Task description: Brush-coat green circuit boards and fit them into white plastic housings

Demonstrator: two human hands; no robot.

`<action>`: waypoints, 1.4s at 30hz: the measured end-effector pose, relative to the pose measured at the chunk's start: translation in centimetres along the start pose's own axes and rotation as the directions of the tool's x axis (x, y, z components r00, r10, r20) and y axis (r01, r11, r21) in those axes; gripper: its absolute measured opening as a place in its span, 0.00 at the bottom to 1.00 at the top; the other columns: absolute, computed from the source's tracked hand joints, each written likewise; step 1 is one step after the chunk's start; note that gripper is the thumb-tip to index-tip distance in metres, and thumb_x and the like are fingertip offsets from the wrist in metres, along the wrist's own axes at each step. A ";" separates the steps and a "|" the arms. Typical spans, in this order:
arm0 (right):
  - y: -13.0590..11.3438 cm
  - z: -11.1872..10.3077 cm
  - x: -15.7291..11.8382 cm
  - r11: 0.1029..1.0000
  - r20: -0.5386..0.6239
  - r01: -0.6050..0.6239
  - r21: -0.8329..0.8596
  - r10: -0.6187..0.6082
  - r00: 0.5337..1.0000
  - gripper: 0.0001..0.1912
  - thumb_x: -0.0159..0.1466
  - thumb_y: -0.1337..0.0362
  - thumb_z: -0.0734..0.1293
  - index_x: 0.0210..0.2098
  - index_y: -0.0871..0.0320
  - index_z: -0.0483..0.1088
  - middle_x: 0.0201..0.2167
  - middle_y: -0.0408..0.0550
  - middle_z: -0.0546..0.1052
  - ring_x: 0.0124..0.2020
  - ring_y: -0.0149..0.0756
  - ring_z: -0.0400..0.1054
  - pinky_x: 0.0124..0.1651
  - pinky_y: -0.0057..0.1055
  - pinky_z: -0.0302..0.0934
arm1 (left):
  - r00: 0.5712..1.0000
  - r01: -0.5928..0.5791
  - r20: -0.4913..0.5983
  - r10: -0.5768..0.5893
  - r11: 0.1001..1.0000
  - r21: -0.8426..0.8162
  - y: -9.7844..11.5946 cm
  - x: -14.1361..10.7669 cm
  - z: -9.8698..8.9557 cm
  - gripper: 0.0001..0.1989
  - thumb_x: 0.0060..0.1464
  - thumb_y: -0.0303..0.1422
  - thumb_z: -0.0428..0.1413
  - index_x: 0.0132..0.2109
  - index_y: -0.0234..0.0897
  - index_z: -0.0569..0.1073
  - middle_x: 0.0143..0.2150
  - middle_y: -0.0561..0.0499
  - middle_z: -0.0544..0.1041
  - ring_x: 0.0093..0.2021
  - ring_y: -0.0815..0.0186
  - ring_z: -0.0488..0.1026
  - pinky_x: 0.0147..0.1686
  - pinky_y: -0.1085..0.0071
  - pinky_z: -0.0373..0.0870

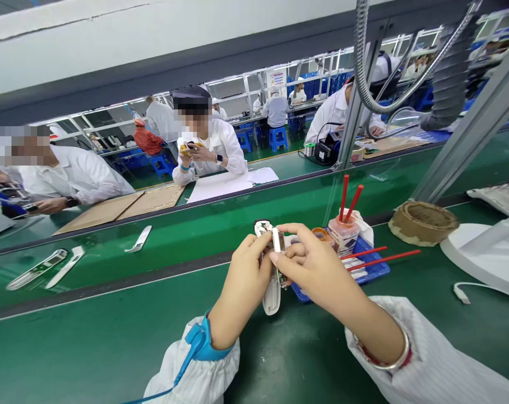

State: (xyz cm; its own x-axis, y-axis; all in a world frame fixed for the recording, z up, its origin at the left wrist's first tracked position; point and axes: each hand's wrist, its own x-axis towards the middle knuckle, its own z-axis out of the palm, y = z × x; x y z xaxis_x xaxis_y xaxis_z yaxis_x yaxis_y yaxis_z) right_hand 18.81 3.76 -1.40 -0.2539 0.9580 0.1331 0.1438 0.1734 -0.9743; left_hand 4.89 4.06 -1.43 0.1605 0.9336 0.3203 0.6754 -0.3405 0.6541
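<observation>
My left hand [246, 280], with a blue strap at its wrist, is closed round a white elongated housing [272, 297] over the green bench. My right hand [317, 269], with a bangle at the wrist, pinches a small white part with a dark window [279, 240] against the upper half of the housing. A narrow circuit board shows partly between my hands. The rounded top of the housing, with thin wires in it, sticks out above my left fingers. My fingertips hide much of the place where the pieces meet.
To the right are a blue tray [374, 269] with red sticks, a pink-white jar [343, 234], a tape roll [423, 223], a white stand base [468, 247] and a cable [462, 294]. White housing pieces [65, 267] lie at left on the green belt [195, 241]. Several people sit beyond.
</observation>
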 end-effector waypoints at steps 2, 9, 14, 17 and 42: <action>0.2 0.1 0.1 0.999 0.008 0.033 -0.022 -0.033 0.999 0.19 0.60 0.61 0.64 0.51 0.48 0.59 0.24 0.38 0.72 0.25 0.32 0.71 0.27 0.27 0.67 | 1.000 0.003 -0.001 -0.003 1.000 0.001 0.2 -0.1 -0.1 0.17 0.53 0.22 0.46 0.46 0.39 0.72 0.32 0.52 0.68 0.33 0.67 0.66 0.32 0.72 0.62; 0.0 -1.1 0.6 0.999 0.102 0.016 0.036 -0.020 0.995 0.21 0.60 0.65 0.65 0.52 0.52 0.61 0.23 0.37 0.72 0.21 0.29 0.70 0.28 0.26 0.66 | 1.000 -0.002 0.024 0.003 1.000 -0.007 0.4 -0.1 -0.5 0.14 0.55 0.24 0.47 0.45 0.38 0.72 0.31 0.52 0.68 0.33 0.66 0.65 0.33 0.71 0.61; -0.6 -2.4 0.9 0.963 0.260 -0.120 0.240 0.055 0.964 0.26 0.59 0.57 0.67 0.55 0.57 0.61 0.26 0.42 0.73 0.21 0.29 0.70 0.25 0.25 0.67 | 0.995 -0.044 0.087 0.046 0.999 -0.020 0.3 -0.6 -0.8 0.17 0.56 0.27 0.48 0.53 0.39 0.66 0.40 0.50 0.71 0.38 0.64 0.66 0.38 0.69 0.63; -0.6 -2.6 1.1 0.952 0.274 -0.131 0.276 0.053 0.960 0.27 0.59 0.57 0.68 0.55 0.58 0.60 0.25 0.41 0.73 0.20 0.27 0.69 0.23 0.23 0.65 | 0.992 -0.056 0.113 0.060 0.998 -0.039 0.3 -0.8 -0.8 0.19 0.55 0.26 0.48 0.55 0.38 0.65 0.43 0.49 0.70 0.41 0.64 0.67 0.41 0.68 0.63; -0.3 -1.1 0.6 0.945 0.212 -0.091 0.315 0.024 0.977 0.26 0.61 0.62 0.67 0.57 0.57 0.58 0.17 0.37 0.70 0.17 0.26 0.65 0.23 0.24 0.62 | 1.000 -0.009 0.010 0.010 0.993 -0.115 0.0 0.0 -1.2 0.10 0.57 0.29 0.48 0.39 0.42 0.74 0.28 0.55 0.67 0.30 0.69 0.64 0.30 0.74 0.59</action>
State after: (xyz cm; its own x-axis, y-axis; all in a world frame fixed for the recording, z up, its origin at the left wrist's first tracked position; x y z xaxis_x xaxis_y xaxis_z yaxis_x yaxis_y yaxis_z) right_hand 19.67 4.51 -0.86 -0.4474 0.8917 0.0684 -0.1427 0.0043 -0.9898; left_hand 3.97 3.94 -0.60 0.1743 0.9312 0.3202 0.5868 -0.3594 0.7256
